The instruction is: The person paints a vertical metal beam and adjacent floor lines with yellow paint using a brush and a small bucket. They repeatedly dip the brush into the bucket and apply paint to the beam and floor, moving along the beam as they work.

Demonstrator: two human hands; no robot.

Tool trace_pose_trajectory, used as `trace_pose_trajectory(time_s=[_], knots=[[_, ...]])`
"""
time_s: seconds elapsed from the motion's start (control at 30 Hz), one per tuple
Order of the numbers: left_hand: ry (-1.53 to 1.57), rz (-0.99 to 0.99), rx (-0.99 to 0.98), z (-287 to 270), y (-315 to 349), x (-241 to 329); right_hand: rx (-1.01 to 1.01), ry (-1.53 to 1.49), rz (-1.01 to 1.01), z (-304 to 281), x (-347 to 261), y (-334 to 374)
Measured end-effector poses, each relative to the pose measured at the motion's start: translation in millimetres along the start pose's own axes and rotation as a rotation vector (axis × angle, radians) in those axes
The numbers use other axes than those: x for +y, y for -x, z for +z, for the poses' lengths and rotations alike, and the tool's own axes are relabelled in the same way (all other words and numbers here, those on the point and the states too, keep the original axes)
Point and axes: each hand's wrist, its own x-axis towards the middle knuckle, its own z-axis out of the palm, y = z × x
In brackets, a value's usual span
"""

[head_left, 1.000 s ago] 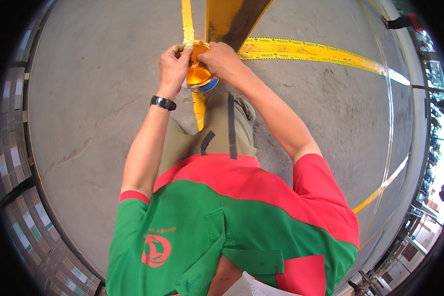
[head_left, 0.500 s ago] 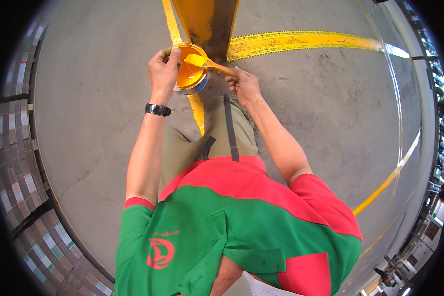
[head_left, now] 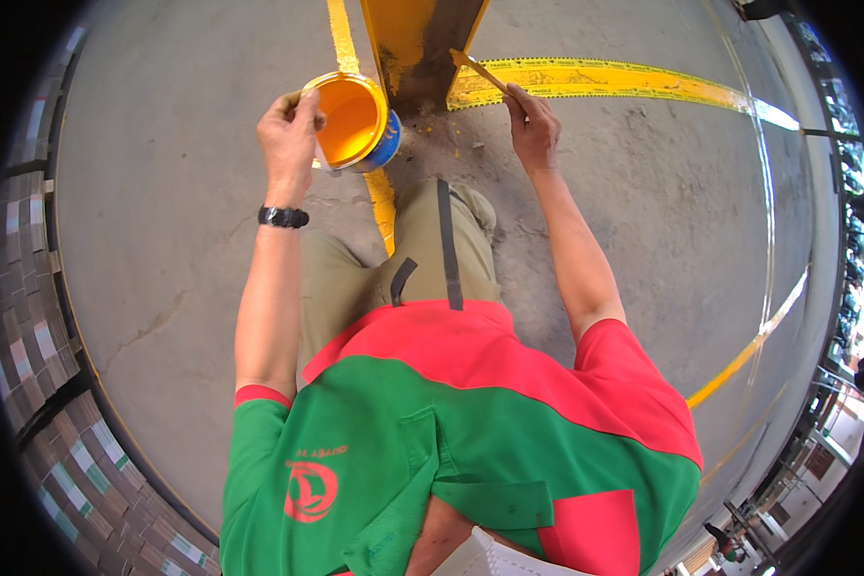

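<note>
My left hand point(head_left: 290, 144) is closed on the left rim of a round paint can point(head_left: 387, 142) with a blue outer wall. The can is tipped toward me and holds orange-yellow paint point(head_left: 348, 117). My right hand point(head_left: 536, 132) grips the handle of a paintbrush point(head_left: 487, 74). Its bristle end lies at the right edge of a yellow post point(head_left: 403, 36); the angle does not show how firmly it touches. The post's yellow paint is patchy, with dark areas across its face and around its foot.
Yellow-and-black tape edges a yellow floor stripe point(head_left: 595, 79) running right from the post. Another yellow line point(head_left: 344, 38) passes behind the can. My knees point(head_left: 451, 221) are close below it. Stacks of flat brown material point(head_left: 29, 259) line the left side. The concrete floor point(head_left: 182, 192) is stained.
My right hand has lifted the paintbrush out of the can and moved it up and right to the post. My left hand has shifted the can slightly left.
</note>
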Motion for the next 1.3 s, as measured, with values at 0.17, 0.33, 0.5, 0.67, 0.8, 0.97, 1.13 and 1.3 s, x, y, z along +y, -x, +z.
trace_pose_trajectory(time_s=[0.17, 0.33, 0.5, 0.67, 0.8, 0.97, 1.13, 1.3], knots=[[-0.037, -0.034, 0.075, -39, 0, -26, 0.035, 0.012, -0.1, -11, -13, 10], [-0.118, -0.084, 0.156, -68, 1, -54, -0.23, 0.136, -0.06, 30, 10, 30], [-0.203, -0.127, 0.275, -109, 1, -75, -0.196, 0.254, -0.077, 32, 13, 9], [-0.182, -0.141, 0.322, -139, -2, -99, -0.088, 0.154, -0.304, -14, -16, -14], [-0.182, -0.183, 0.363, -151, 1, -114, -0.224, 0.138, -0.215, 5, -10, 4], [-0.164, -0.206, 0.383, -159, 6, -127, -0.48, 0.312, -0.038, 69, 35, 36], [-0.101, -0.204, 0.366, -165, 1, -133, -0.287, 0.265, -0.176, 71, 44, 33], [-0.01, -0.228, 0.368, -159, -6, -130, -0.274, 0.26, -0.234, 66, 24, 33]])
